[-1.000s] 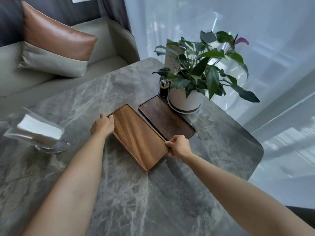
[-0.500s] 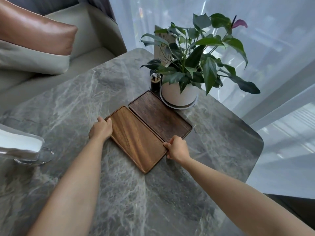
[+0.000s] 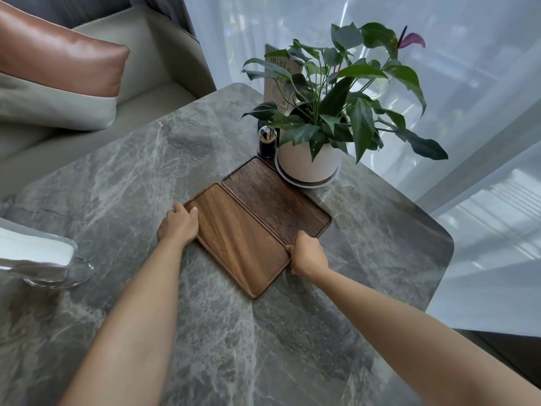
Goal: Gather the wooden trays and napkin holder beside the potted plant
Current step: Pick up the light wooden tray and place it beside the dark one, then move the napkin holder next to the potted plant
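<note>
Wooden and side by side, the lighter tray (image 3: 237, 238) and the darker tray (image 3: 275, 200) lie flat on the grey marble tabletop (image 3: 123, 183), long edges touching, the darker one's far corner just beside the potted plant (image 3: 310, 159). The left hand (image 3: 178, 225) curls over the lighter tray's far-left end and the right hand (image 3: 307, 254) closes on its near-right end. The napkin holder (image 3: 44, 259) stands well apart at the left edge.
</note>
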Demonstrator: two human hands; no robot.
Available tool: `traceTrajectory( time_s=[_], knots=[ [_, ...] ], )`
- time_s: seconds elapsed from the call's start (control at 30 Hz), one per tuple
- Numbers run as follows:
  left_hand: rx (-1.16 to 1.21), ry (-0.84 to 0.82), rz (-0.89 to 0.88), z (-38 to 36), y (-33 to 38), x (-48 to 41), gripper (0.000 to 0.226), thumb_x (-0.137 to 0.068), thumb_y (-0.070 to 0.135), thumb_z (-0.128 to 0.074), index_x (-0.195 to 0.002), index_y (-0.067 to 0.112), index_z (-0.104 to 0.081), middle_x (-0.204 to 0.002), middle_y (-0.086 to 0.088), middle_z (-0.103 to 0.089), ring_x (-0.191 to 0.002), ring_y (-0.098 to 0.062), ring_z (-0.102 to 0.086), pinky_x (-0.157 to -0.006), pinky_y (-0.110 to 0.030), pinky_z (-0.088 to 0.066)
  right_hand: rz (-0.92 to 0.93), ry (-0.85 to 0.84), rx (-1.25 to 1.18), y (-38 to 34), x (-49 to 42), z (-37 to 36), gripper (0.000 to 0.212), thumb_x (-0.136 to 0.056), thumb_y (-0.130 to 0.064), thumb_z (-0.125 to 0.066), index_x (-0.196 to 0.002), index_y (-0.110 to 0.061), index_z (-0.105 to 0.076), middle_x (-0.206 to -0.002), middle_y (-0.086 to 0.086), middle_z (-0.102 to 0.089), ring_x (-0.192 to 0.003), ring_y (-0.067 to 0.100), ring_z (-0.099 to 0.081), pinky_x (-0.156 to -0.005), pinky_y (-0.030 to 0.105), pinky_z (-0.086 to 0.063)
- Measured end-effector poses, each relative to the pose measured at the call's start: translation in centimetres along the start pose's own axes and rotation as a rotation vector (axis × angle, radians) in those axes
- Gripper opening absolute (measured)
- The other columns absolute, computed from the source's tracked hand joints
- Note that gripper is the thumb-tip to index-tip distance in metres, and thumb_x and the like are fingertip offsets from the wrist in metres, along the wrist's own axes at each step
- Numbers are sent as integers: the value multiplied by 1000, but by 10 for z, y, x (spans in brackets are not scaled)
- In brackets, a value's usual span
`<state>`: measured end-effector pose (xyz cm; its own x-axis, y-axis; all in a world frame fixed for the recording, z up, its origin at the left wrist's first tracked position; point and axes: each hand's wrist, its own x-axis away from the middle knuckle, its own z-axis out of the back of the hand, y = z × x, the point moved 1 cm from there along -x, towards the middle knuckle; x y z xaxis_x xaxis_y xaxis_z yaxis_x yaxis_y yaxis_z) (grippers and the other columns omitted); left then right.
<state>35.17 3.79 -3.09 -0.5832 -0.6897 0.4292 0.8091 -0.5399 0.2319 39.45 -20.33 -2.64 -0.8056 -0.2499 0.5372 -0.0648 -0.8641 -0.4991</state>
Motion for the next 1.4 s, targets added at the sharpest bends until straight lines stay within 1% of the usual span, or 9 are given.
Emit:
traceTrajectory(
  time_s=[0.27,0.4,0.53,0.67,0.77,0.9,1.07,1.2,1.4],
  knots=[
    [-6,-55,-23,2,-1,6,60,-101,39,-23,-147,1,-16,-151,-24,-26,-137,-39,-32,-110,-47,-30,54,-11,134,-4,5,2,7,-95,-11,-40,-89,-10,-38,-112,20,-63,-96,37,-63,-81,51,-55],
    [-7,-68,-27,2,-1,9,60,-101,39,-23,-148,3,-14,-153,-22,-23,-139,-37,-29,-111,-48,-30,78,-13,245,-4,5,2,13,-90,2,-38,-89,-10,-36,-109,18,-64,-96,35,-62,-73,43,-52],
    [-8,-79,-35,3,-3,13,62,-101,40,-22,-151,5,-6,-157,-19,-16,-143,-35,-23,-113,-47,-26,96,-28,310,-5,3,2,10,-92,-2,-41,-89,-10,-35,-104,17,-64,-96,35,-61,-66,39,-45],
    [-34,-35,-53,9,-3,20,63,-101,41,-24,-151,7,-5,-155,-21,-19,-141,-35,-23,-113,-46,-27,144,-32,396,-17,6,11,12,-97,-20,-39,-93,-8,-38,-81,10,-58,-85,31,-57,-67,36,-43],
    [-51,70,-80,23,-3,28,62,-100,40,-28,-150,9,-9,-151,-20,-24,-137,-34,-27,-110,-45,-30,209,35,450,-40,10,21,28,-97,-29,-37,-107,-5,-46,-106,18,-63,-97,35,-60,-69,37,-40],
    [-85,216,-181,51,-12,42,58,-100,37,-32,-149,9,-16,-148,-17,-29,-133,-33,-32,-109,-43,-31,346,114,458,-86,15,26,34,-97,-33,-37,-112,-3,-43,-116,19,-59,-106,37,-57,-70,38,-38],
    [-125,399,-277,95,-43,68,57,-99,34,-35,-149,13,-19,-153,-14,-23,-137,-32,-27,-112,-42,-26,562,154,473,-154,24,12,37,-95,-29,-42,-122,-5,-38,-128,19,-49,-118,36,-46,-89,43,-42],
    [-105,547,-244,131,-85,88,56,-98,33,-37,-149,14,-24,-156,-16,-22,-141,-31,-25,-113,-44,-24,727,111,462,-212,50,-12,69,-93,-41,-45,-145,-8,-15,-146,15,-32,-133,34,-33,-103,46,-35],
    [-88,583,5,155,-167,93,57,-99,35,-34,-151,21,-15,-161,-9,-9,-147,-26,-14,-117,-43,-16,938,-8,485,-265,80,-70,93,-89,-49,-48,-147,-12,14,-160,9,8,-148,26,1,-120,42,-15]
  ],
)
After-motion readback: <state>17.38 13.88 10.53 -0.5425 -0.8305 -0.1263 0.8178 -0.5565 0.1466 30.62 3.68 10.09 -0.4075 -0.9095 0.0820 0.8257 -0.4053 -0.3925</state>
